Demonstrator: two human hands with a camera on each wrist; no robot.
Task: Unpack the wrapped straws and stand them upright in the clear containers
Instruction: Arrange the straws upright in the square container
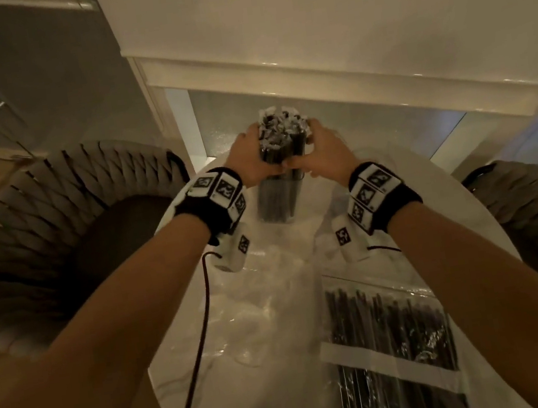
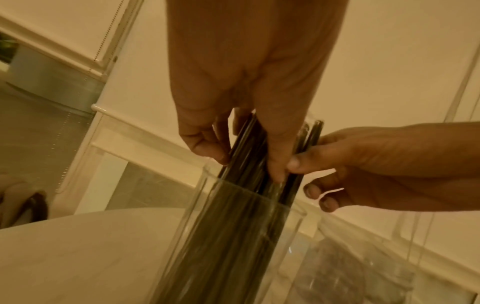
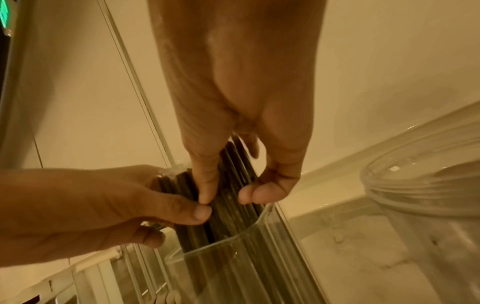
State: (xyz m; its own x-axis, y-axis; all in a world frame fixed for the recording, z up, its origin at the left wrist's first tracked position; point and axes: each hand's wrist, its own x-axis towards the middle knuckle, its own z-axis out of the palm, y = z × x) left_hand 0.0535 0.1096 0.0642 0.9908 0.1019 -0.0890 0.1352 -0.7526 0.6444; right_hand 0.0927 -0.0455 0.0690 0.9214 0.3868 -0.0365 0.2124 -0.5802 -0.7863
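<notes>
Pale walls and a white-framed window ledge (image 1: 328,67) close off the far side of where I stand, with a woven grey chair (image 1: 64,205) to my left and another woven chair (image 1: 536,200) at the right edge. Below me is the round white table (image 1: 187,371), much of it covered in crumpled clear plastic wrap (image 1: 273,293). On the near right part of the table lies an unopened pack of dark straws (image 1: 390,342), flat, in a clear bag with a white band across it. Farther out, near the table's far edge, stands the clear container (image 1: 275,199), upright, with the bundle of dark straws (image 1: 282,139) standing in it; their lower parts are inside the clear walls and their wrapped tops rise well above the rim. A second clear jar (image 3: 426,197) with a round ribbed mouth sits just to the right of it, seen only from my right wrist. My left hand (image 1: 252,157) is curled round the left side of the bundle above the rim, thumb pressed on the straws. My right hand (image 1: 326,151) grips the other side the same way, its thumb tip meeting my left thumb on the near face of the bundle. Both wrists wear black straps with white marker tiles (image 1: 372,189), and a thin dark cable (image 1: 203,313) hangs from the left one.
</notes>
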